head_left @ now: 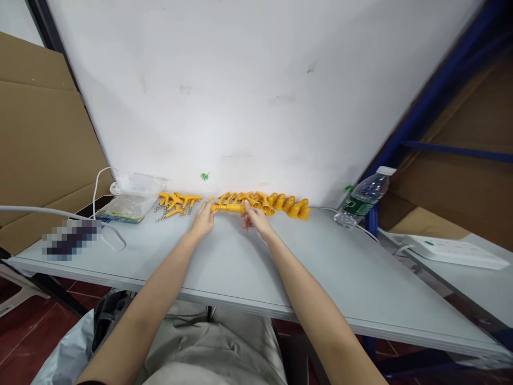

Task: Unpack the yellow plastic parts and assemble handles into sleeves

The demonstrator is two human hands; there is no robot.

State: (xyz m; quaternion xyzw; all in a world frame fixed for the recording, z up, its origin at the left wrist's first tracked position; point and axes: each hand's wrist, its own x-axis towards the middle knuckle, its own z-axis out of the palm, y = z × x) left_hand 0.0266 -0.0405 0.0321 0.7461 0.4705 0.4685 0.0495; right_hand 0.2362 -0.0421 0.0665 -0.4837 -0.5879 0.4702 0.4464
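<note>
My left hand (202,219) is closed at the left end of a ribbed yellow plastic piece (227,207), held sideways just above or on the table. At its right end the thumb and fingers of my right hand (256,218) are pinched together. Whether this is one piece or two joined I cannot tell. Left of my hands lie several yellow T-shaped corkscrew handles (176,200) with metal spirals. Behind the held piece, slim yellow parts (236,197) lie against the white panel, partly hidden. To the right stand or lean several yellow cone-shaped sleeves (294,207).
Clear plastic bags (124,207), a white cable (94,192) and a pixelated dark object (72,239) are on the left. A plastic bottle (364,195) leans at the right, near a white power strip (457,251). A white panel (260,107) rises behind the table (236,267).
</note>
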